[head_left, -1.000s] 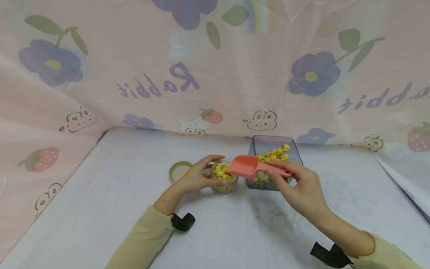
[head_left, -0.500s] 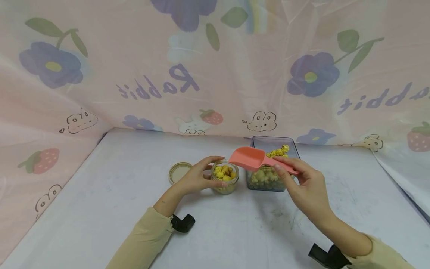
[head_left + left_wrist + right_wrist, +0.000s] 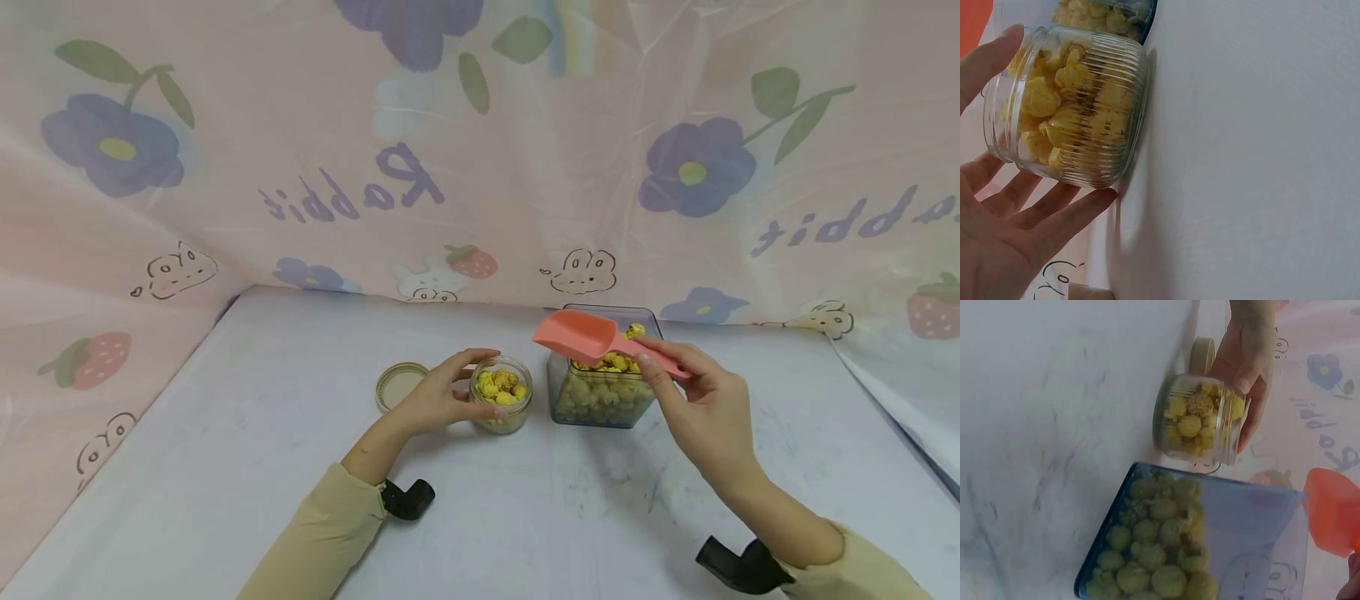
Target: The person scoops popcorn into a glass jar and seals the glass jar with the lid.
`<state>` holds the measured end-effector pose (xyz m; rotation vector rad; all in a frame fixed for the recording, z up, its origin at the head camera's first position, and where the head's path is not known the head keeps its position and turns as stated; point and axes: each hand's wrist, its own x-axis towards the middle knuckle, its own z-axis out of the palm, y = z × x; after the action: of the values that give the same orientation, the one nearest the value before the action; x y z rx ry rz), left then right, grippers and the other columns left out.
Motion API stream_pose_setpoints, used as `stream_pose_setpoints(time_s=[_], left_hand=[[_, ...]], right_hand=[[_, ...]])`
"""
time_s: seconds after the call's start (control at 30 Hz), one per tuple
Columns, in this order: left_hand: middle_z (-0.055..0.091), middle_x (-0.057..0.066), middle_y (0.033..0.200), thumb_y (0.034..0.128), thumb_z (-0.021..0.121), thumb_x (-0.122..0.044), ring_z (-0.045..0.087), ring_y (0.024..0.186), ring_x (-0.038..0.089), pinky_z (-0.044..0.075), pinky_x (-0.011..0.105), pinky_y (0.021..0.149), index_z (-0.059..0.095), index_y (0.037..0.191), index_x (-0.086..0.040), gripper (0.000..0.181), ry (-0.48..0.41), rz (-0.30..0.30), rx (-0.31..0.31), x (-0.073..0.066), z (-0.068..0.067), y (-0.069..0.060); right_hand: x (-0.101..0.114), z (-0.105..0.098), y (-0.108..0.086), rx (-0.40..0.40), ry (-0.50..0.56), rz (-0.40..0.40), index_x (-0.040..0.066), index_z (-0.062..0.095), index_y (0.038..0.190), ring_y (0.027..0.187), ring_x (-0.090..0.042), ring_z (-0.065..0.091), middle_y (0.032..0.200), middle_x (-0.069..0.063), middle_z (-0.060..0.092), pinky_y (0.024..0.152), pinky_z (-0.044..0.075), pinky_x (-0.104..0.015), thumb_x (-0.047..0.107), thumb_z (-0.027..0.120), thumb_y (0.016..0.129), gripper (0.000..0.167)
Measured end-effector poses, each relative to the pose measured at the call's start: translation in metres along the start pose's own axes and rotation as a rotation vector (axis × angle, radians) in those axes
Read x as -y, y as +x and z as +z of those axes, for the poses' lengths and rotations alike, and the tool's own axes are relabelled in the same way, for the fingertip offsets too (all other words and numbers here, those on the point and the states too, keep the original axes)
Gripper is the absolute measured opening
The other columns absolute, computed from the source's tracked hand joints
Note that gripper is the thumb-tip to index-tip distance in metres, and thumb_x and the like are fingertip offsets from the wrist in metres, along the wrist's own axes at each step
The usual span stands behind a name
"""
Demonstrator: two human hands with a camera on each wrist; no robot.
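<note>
My left hand (image 3: 438, 400) holds a small glass jar (image 3: 1107, 119) that stands upright on the table, thumb on the near side and fingers on the far side. Yellow popcorn (image 3: 501, 385) fills much of the jar, whose mouth is uncovered. Between thumb and fingers, my right hand (image 3: 708, 408) grips a coral-pink scoop (image 3: 581, 335) by its handle. The scoop's bowl looks empty and hangs above a clear bluish rectangular tub (image 3: 600, 408). Inside that tub lies more popcorn (image 3: 1154, 550), filling its lower part.
A round jar lid (image 3: 400, 385) lies on the white tabletop (image 3: 247, 450), left of the jar and close to my left hand. Behind the tub hangs a pink printed curtain (image 3: 510, 208), which also runs along the left side.
The scoop has moved from over the jar's rim up and right to above the tub, carried by my right hand. My left hand and the jar have stayed in place.
</note>
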<state>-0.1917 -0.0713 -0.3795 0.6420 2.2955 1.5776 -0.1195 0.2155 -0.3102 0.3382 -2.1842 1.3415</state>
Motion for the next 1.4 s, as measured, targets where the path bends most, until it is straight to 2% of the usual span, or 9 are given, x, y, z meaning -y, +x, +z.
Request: stream_pose_setpoints(time_s=[0.43,0.7,0.93,1.27,1.4], left_hand=[[0.040,0.004,0.148,0.0770,0.082,-0.020,0.041,0.134,0.035,0.048,0.040,0.100,0.044,0.141,-0.020,0.075,-0.012,-0.004,-0.005,0.000,0.000,0.000],[0.040,0.002,0.148,0.0760,0.083,-0.019,0.040,0.135,0.032,0.047,0.040,0.101,0.044,0.142,-0.020,0.076,-0.013,-0.025,-0.005,0.000,0.000,0.000],[0.039,0.002,0.148,0.0760,0.083,-0.019,0.039,0.136,0.032,0.046,0.040,0.102,0.044,0.142,-0.019,0.077,-0.019,-0.024,-0.002,0.001,0.000,0.001],[0.039,0.002,0.148,0.0757,0.083,-0.020,0.039,0.135,0.033,0.046,0.041,0.102,0.045,0.142,-0.021,0.076,-0.006,-0.028,-0.010,0.002,0.000,0.001],[0.039,0.002,0.149,0.0756,0.083,-0.021,0.039,0.136,0.033,0.046,0.041,0.102,0.045,0.141,-0.022,0.076,-0.011,-0.027,-0.012,0.002,0.000,0.001]], right_hand=[[-0.011,-0.012,0.004,-0.064,-0.035,-0.013,-0.006,0.069,0.109,0.065,0.000,0.054,0.090,0.020,0.066,0.050,0.035,-0.014,-0.006,0.065,0.086,0.023],[-0.013,-0.015,0.005,-0.101,-0.063,0.049,-0.002,0.071,0.108,0.065,-0.002,0.053,0.086,0.020,0.066,0.049,0.034,-0.014,-0.005,0.067,0.085,0.024],[-0.017,-0.016,0.004,-0.100,-0.098,0.063,-0.001,0.071,0.109,0.067,-0.003,0.051,0.088,0.024,0.064,0.050,0.034,-0.014,-0.003,0.067,0.086,0.024],[-0.026,-0.018,0.002,-0.098,-0.101,0.075,-0.002,0.071,0.109,0.067,0.004,0.059,0.086,0.025,0.064,0.046,0.030,-0.019,-0.003,0.067,0.086,0.023],[-0.032,-0.019,0.000,-0.085,-0.118,0.086,-0.001,0.071,0.108,0.067,0.005,0.058,0.085,0.025,0.063,0.047,0.032,-0.018,-0.001,0.067,0.086,0.023]])
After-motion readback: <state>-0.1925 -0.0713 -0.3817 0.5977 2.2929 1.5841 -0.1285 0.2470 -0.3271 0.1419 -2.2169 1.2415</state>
